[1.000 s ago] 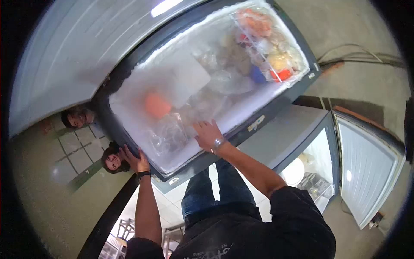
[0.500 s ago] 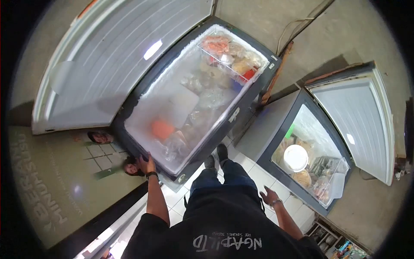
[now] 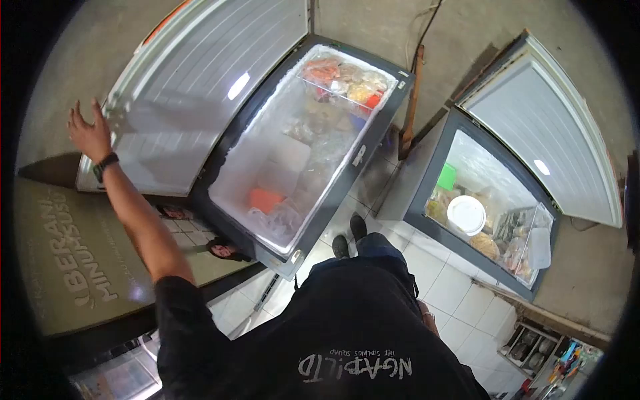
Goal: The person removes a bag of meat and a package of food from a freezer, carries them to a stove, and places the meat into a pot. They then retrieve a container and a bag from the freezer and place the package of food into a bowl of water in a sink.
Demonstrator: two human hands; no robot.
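My left hand (image 3: 91, 133) is raised at the left with its fingers spread, beside the outer edge of the larger freezer's white lid (image 3: 193, 87). Nothing shows in it. The lid stands up from the larger chest freezer (image 3: 313, 193), whose frosty inside holds an orange-red item (image 3: 265, 199), clear plastic bags (image 3: 283, 223) and a wire basket of bagged food at the far end. Low beside my black shirt is my right hand (image 3: 428, 319), mostly hidden by my body, so its fingers cannot be made out.
A smaller chest freezer (image 3: 417, 200) at the right stands with its lid (image 3: 540, 127) raised. Inside are a round white tub (image 3: 466, 215), a green item (image 3: 447, 176) and bags. A printed banner (image 3: 87, 267) is at the left, a rack (image 3: 530, 347) at the lower right.
My left hand has left the larger freezer's near corner and moved up and left to the lid's edge. My right hand has drawn in beside my body. The view has shifted.
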